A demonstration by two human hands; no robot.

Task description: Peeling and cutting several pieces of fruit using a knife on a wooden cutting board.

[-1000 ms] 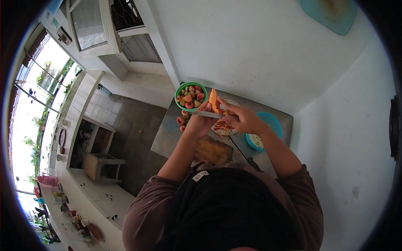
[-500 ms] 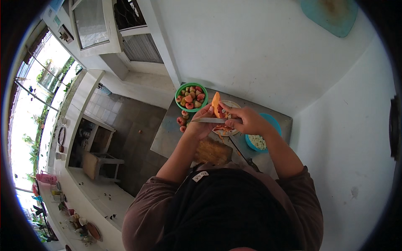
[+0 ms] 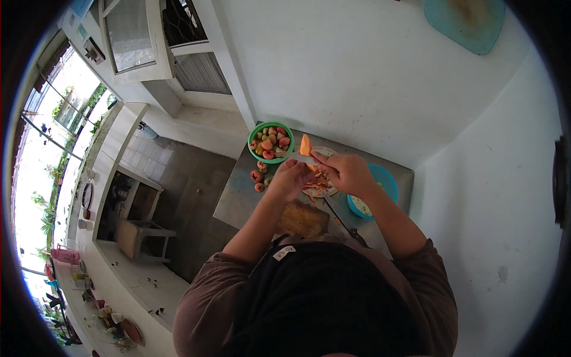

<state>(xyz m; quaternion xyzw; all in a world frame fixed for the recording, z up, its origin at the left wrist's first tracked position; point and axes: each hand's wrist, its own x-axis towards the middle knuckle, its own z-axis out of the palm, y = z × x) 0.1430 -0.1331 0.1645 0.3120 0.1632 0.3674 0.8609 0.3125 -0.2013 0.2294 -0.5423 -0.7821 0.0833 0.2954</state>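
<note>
My left hand (image 3: 289, 179) is closed around the lower part of a long orange piece of fruit or vegetable (image 3: 306, 144), whose tip points away from me. With my right hand (image 3: 347, 172) I grip a knife (image 3: 297, 157); its pale blade lies across the orange piece and points left. The knife's handle is hidden by my fingers. Under my hands a white plate (image 3: 326, 150) holds orange-red peelings (image 3: 320, 185). A brown wooden chopping board (image 3: 302, 219) lies close to my body, and a second knife with a black handle (image 3: 358, 237) rests to its right.
A green basin (image 3: 252, 151) full of red and green rose apples stands at the table's far left, with several loose rose apples (image 3: 257, 176) beside it. A blue bowl (image 3: 389, 178) with pale chopped pieces is at right. White walls (image 3: 357, 77) border the metal table (image 3: 232, 202).
The knife has moved up and away from me, from below the orange piece to across it. My left fingers have shifted lower on the piece, and my right hand has turned with the knife.
</note>
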